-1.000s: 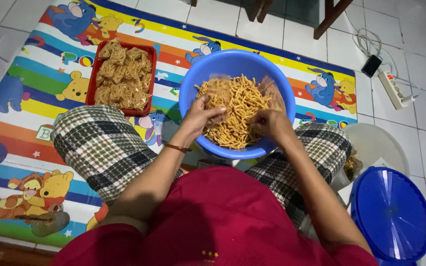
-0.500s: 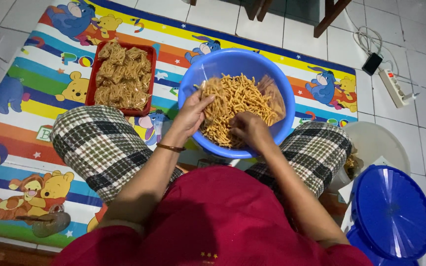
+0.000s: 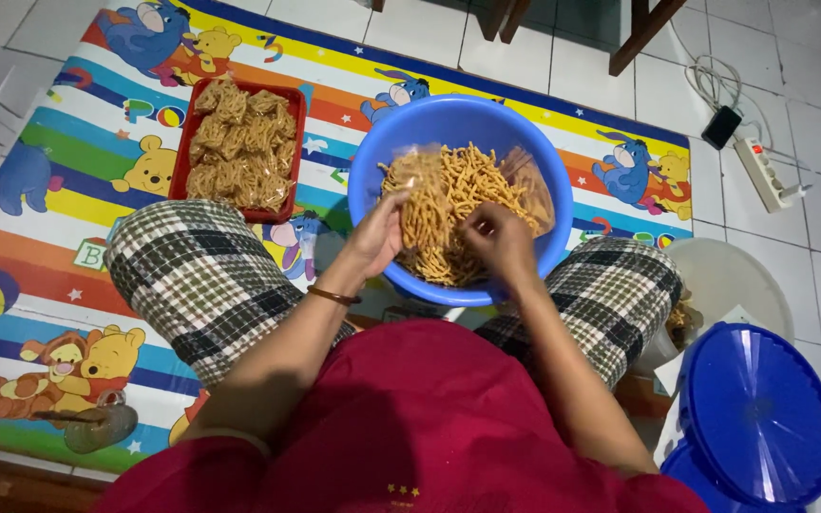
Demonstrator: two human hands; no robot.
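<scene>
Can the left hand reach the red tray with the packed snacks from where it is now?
Probably yes. The left hand is at the blue bowl, and the red tray lies just beyond the left knee, with nothing between them.

A brightly striped children's play mat (image 3: 40,275) printed with cartoon animals covers the left and far part of a white tiled floor (image 3: 810,256). Dark wooden furniture legs (image 3: 643,33) stand at the far edge. On the right, a white power strip (image 3: 769,174) with a black adapter (image 3: 720,126) lies on the tiles under soft indoor light.
</scene>
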